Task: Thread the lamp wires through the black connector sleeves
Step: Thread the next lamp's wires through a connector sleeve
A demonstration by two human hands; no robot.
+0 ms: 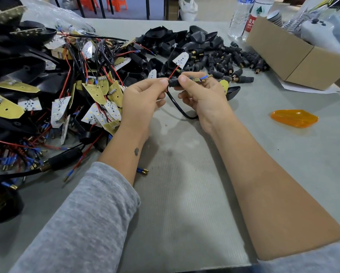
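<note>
Your desk (185, 174) carries a wire-and-board heap (47, 91) at left and spare sleeves (224, 60) beyond. Your left hand (141, 99) and right hand (202, 95) pinch the black sleeve (173, 83) between fingers (184, 78); blue wire (203, 77) pokes out right.

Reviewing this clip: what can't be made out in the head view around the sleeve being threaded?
- Black connector sleeve: mostly covered by the fingers of the left hand and right hand, so how far the wires have passed through is unclear.
- Black cable: its lower end vanishes behind the right wrist.
- Blue-tipped wire end: too small to tell which wire it joins.
</note>
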